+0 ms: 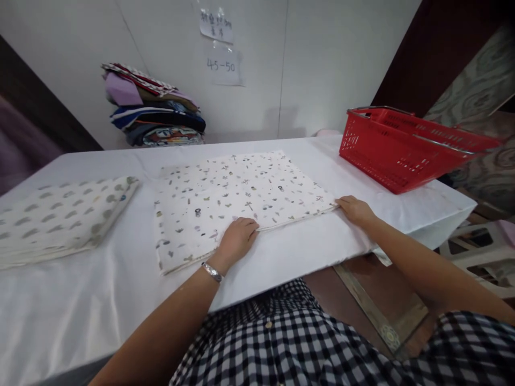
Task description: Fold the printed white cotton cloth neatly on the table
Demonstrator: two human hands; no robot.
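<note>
While both hands rest on the near edge of the printed cloth, we note the layout. Our left hand lies palm down on the folded cloth's near edge, fingers loosely curled and pressing rather than pinching; a metal bracelet sits at the wrist. Our right hand touches the cloth's corner at about 4 o'clock from its centre, fingers flat on the fabric; whether they nip the edge we cannot tell.

The cloth is a pale rectangle with small scattered motifs, folded in layers, lying flat at the middle of the white-covered table. At 9 o'clock from it, apart, lies a second folded cloth with grey spots. At 11 o'clock, against the wall, stands a stack of folded coloured fabrics. At 2 o'clock a red plastic basket sits tilted near the table's far right edge. Two paper notes hang on the wall at 12 o'clock.

Risks, as we judge them: the layers may slip out of line if one hand drags while the other merely presses, leaving a skewed edge. The white cover may also ruck beneath the cloth. The basket, close to the edge, might be knocked by a wide right-arm sweep.
</note>
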